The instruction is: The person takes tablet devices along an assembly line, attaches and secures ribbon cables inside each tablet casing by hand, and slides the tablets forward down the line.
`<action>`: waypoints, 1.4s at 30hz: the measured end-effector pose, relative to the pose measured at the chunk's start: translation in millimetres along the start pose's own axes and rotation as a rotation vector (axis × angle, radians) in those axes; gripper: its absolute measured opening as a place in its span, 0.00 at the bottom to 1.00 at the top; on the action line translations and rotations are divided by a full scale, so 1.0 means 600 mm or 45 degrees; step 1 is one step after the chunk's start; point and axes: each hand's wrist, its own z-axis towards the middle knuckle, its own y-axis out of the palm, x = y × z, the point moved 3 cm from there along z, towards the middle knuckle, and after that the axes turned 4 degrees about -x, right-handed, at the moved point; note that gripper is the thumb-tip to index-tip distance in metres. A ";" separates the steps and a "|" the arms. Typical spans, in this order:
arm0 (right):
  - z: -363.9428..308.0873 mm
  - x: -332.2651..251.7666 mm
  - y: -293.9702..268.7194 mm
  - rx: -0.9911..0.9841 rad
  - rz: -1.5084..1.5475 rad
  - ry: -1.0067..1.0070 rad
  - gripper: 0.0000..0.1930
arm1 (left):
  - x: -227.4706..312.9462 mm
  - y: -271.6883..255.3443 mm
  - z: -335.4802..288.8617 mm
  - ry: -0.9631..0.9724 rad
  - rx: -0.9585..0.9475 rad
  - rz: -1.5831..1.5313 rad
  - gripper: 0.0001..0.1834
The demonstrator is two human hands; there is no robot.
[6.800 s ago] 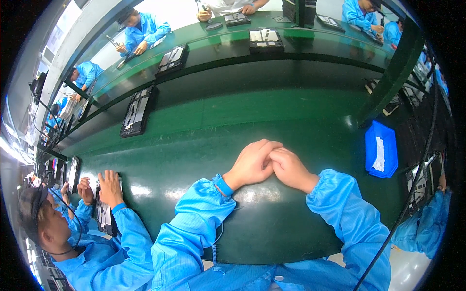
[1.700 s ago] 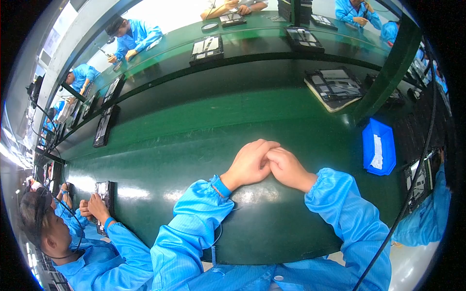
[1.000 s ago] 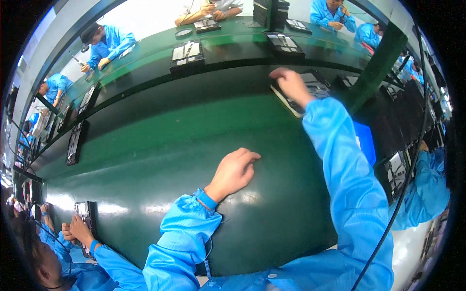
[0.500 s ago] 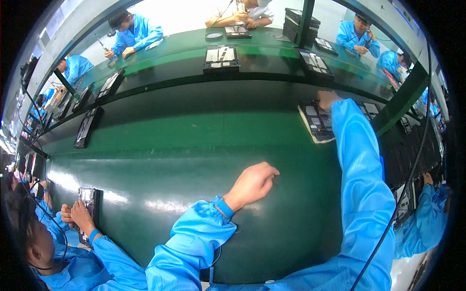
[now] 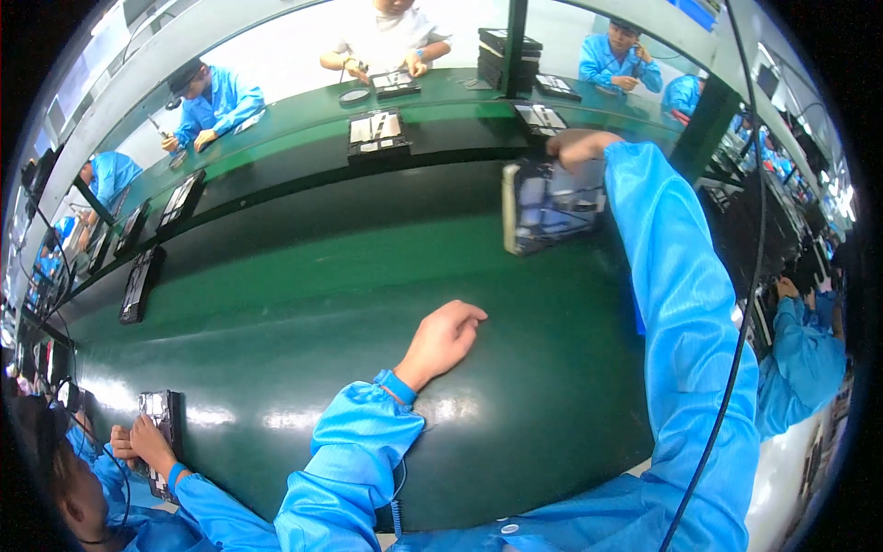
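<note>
My right hand [image 5: 578, 145] is stretched out far ahead and grips the top edge of a flat dark device [image 5: 546, 206], an opened tablet-like unit with a pale frame. The device is lifted on edge above the green table [image 5: 303, 304]. My left hand [image 5: 443, 337] rests on the table in front of me. Its fingers are loosely curled and it holds nothing. Both arms wear blue sleeves, and a blue wrist strap with a coiled cord sits on my left wrist.
More dark devices [image 5: 377, 134] lie on the raised green conveyor [image 5: 276, 166] behind the table. A co-worker's hands [image 5: 138, 442] at my lower left handle another device [image 5: 161, 428]. Other people in blue coats work across the line and at the right.
Both hands were clasped together on the table. My right hand then reached to the far right, took hold of the device and has lifted it on edge; my left hand stayed on the table.
</note>
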 end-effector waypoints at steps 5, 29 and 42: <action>-0.139 -0.074 -0.025 0.328 0.877 -0.253 0.37 | -0.010 0.014 0.019 0.075 0.000 -0.134 0.18; -0.357 -0.298 0.448 0.783 0.998 -0.025 0.33 | 0.168 0.035 -0.242 -0.187 -0.209 0.512 0.62; -0.389 -0.315 0.444 0.782 1.781 -0.266 0.34 | 0.168 0.034 -0.252 -0.215 -0.293 0.406 0.54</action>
